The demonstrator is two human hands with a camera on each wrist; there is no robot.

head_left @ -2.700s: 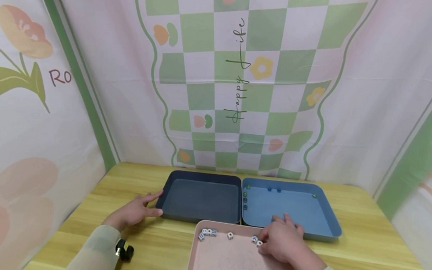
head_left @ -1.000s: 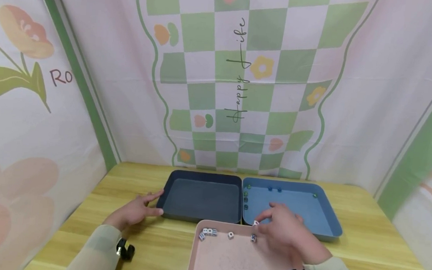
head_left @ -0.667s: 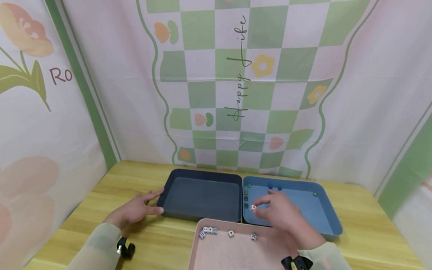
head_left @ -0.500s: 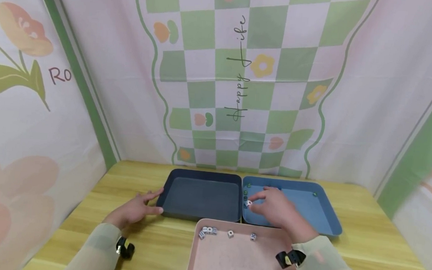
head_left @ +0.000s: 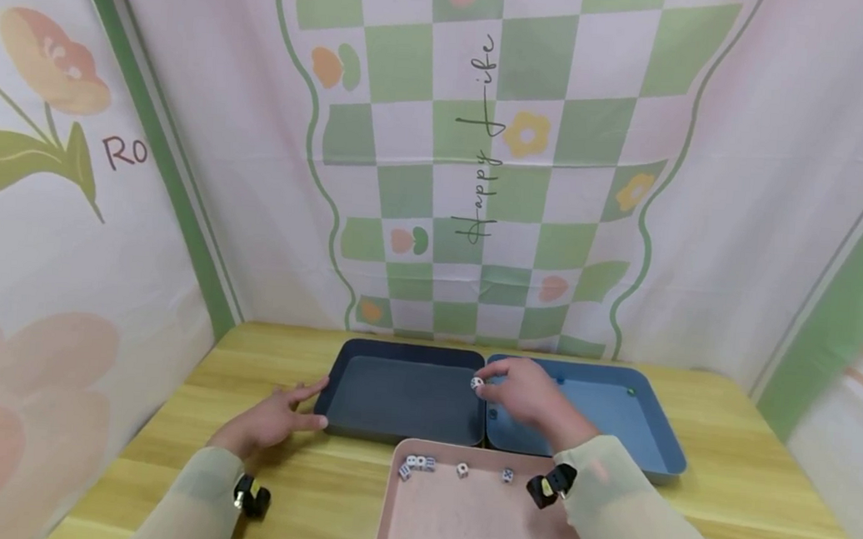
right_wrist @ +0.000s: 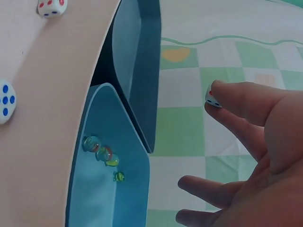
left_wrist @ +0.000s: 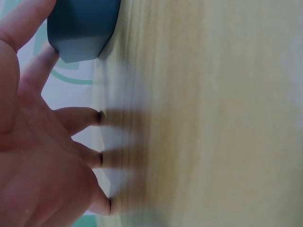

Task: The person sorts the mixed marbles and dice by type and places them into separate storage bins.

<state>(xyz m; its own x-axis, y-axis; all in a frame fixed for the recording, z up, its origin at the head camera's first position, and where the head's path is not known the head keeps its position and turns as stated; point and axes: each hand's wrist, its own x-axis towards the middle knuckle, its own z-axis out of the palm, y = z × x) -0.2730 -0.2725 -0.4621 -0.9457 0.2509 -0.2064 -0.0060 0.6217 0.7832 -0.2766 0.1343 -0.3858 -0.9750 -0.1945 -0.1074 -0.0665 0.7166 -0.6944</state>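
"What does the head view give you?"

"The right hand (head_left: 531,393) pinching a die (head_left: 477,383), seen against the dark tray (head_left: 407,397) at its right wall, with the blue tray (head_left: 617,416) just beside. More dice (head_left: 420,462) sit in the pink tray (head_left: 474,523)."

"And the left hand (head_left: 271,419)?"

"Fingers spread, thumb and a finger against the dark tray's left side. Good bracing, I'd say; a knock shouldn't shift it much."

"Now from the left wrist."

"Nothing gripped there. A finger meets the tray's end, and the others point down toward the counter (left_wrist: 213,118)."

"The right wrist?"

"Clearer: thumb and one fingertip hold the die between them, other fingers apart from it. Marbles (right_wrist: 105,152) lie inside the blue tray."

"So how is it best done?"

"Light but firm pinch, high enough to clear that wall. Letting go low should spare a bounce. And mind those trailing fingers; they might brush the marbles."
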